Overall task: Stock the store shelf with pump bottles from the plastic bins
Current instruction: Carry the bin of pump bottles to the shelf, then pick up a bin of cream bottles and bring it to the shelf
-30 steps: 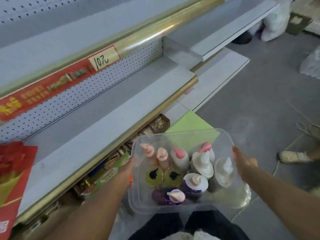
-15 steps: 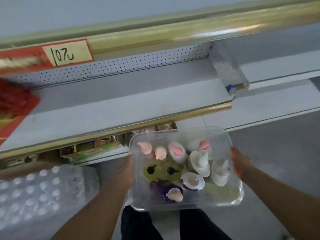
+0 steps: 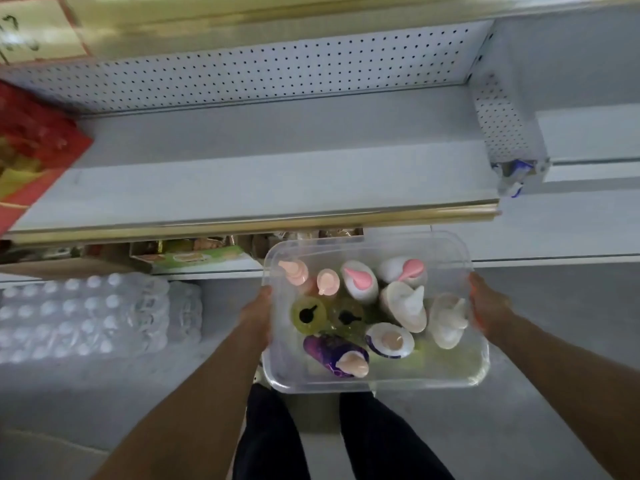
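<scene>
Shelf [image 3: 242,181] drawn nearer, clear bin [image 3: 450,244] of upright pump bottles [image 3: 358,282], both hands' fingers gripping its sides

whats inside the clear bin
Pump bottles stand packed in the clear bin: pink-capped, white, two yellow-green and a purple one tipped over. The bottles cover most of the bin's floor.

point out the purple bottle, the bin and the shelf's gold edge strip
purple bottle [image 3: 327,351], head view, on its purple body
bin [image 3: 460,375], head view, on its clear near right corner
gold edge strip [image 3: 242,224], head view, mid-length of the strip
</scene>
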Tool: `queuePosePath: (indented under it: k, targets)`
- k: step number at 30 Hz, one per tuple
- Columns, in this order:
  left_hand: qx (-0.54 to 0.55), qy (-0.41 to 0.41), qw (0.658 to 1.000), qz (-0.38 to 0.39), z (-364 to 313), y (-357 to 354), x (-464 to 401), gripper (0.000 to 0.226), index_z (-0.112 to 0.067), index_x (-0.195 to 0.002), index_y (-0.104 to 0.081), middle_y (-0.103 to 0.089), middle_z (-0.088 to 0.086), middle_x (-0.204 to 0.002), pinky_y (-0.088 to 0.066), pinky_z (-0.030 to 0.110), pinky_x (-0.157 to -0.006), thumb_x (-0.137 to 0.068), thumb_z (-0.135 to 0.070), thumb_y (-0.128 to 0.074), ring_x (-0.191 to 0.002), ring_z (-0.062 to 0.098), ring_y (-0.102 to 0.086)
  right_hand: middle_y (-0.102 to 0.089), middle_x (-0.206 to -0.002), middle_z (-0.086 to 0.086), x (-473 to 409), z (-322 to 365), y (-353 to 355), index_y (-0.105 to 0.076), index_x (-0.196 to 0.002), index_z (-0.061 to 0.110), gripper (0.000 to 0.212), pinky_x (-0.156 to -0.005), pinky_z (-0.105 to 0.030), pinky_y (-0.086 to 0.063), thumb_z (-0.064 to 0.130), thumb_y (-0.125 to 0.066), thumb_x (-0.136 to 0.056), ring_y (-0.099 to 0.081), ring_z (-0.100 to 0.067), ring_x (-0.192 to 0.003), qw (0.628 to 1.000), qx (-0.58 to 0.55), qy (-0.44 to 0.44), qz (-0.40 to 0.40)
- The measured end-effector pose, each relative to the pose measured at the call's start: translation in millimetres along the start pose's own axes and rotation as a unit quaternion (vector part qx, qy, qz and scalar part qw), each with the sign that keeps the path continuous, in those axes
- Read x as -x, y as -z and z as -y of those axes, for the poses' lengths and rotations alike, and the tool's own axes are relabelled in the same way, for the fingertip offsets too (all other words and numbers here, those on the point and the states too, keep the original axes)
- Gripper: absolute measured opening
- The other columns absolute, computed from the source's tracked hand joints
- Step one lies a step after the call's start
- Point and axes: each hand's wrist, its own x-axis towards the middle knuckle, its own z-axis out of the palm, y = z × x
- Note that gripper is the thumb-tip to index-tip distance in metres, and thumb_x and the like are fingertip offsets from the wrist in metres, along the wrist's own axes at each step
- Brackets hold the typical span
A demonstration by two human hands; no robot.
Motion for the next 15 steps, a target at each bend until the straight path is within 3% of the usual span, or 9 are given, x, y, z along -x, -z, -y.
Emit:
queuePosePath:
  k: [3,5,7,9,11,15]
  targets:
    - [-0.010,-0.025,0.999,-0.027,-10,-8,38,0.073,-0.013,-0.118,-0.061,-0.065,0.015,-0.113,-0.052,0.050,-0.093,-0.075,-0.072,-0.051,-0.103,0.034,-0.063,-0.052,-0.075,-0.014,-1,-1,0,-0.057,-0.094,0.008,0.052,-0.061,-0.030,-0.039,0.059,-0.048,-0.092,-0.049,-0.025,-0.063,0.999,0.046,0.024,0.013]
    - [-0.051,-0.044,0.996,-0.054,-10,-12,43,0.066,-0.007,-0.124,-0.058,-0.062,0.019,-0.118,-0.048,0.051,-0.098,-0.089,-0.062,-0.047,-0.108,0.038,-0.060,-0.060,-0.092,-0.022,4,4,0,-0.061,-0.104,0.001,0.059,-0.074,-0.036,-0.044,0.056,-0.045,-0.094,-0.060,-0.033,-0.082,0.993,0.110,0.041,-0.007]
    - [-0.123,-0.075,0.988,-0.061,-11,-13,53,0.061,-0.004,-0.129,-0.055,-0.059,0.020,-0.124,-0.047,0.048,-0.099,-0.093,-0.053,-0.049,-0.112,0.038,-0.057,-0.063,-0.107,-0.025,12,11,2,-0.060,-0.110,-0.007,0.056,-0.086,-0.040,-0.047,0.045,-0.046,-0.096,-0.062,-0.039,-0.100,0.982,0.181,0.056,-0.007]
    - [-0.187,-0.113,0.975,-0.042,-10,-11,63,0.062,-0.004,-0.131,-0.053,-0.057,0.019,-0.125,-0.048,0.046,-0.097,-0.088,-0.049,-0.059,-0.111,0.036,-0.057,-0.062,-0.115,-0.025,26,18,6,-0.059,-0.118,-0.004,0.043,-0.094,-0.043,-0.050,0.031,-0.045,-0.097,-0.060,-0.040,-0.107,0.954,0.282,0.097,0.026]
    - [-0.235,-0.137,0.962,-0.035,-11,-5,80,0.064,-0.004,-0.127,-0.056,-0.059,0.019,-0.121,-0.050,0.046,-0.096,-0.081,-0.048,-0.065,-0.108,0.035,-0.059,-0.062,-0.117,-0.020,48,32,11,-0.061,-0.115,0.004,0.036,-0.094,-0.041,-0.050,0.026,-0.041,-0.094,-0.061,-0.036,-0.107,0.907,0.392,0.155,0.012]
    - [-0.241,-0.185,0.952,-0.033,-15,15,115,0.034,-0.001,-0.110,-0.064,-0.065,0.015,-0.111,-0.049,0.036,-0.092,-0.093,-0.030,-0.060,-0.103,0.030,-0.062,-0.061,-0.107,-0.012,110,59,7,-0.060,-0.104,0.011,0.035,-0.079,-0.035,-0.042,0.035,-0.036,-0.094,-0.059,-0.031,-0.099,0.841,0.476,0.256,-0.021]
